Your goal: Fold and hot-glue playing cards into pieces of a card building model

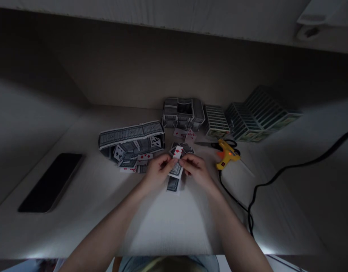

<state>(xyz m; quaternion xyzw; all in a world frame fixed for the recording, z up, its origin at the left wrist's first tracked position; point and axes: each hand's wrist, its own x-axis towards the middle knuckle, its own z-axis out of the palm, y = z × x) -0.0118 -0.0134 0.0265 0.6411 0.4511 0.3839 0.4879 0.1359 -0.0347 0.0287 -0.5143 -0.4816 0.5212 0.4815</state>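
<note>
Between my hands is a playing card (176, 170), its patterned back toward me and a flap with red diamonds at the top. My left hand (159, 168) pinches its left edge with thumb and fingers. From the other side, my right hand (196, 170) pinches the right edge. Below it, another card (173, 184) lies back up on the table. Just beyond my fingers are several loose cards (188, 148), partly hidden by the held one. To the left lies a pile of cards (128, 160), some face up.
A long card-built box (131, 130) stands behind the pile; a card-built model (170, 113) is at the back wall. Boxed stacks (216, 117) stand at back right. A yellow glue gun (226, 155) with its cord and black scissors (233, 143) lie right; a phone (51, 183) lies left.
</note>
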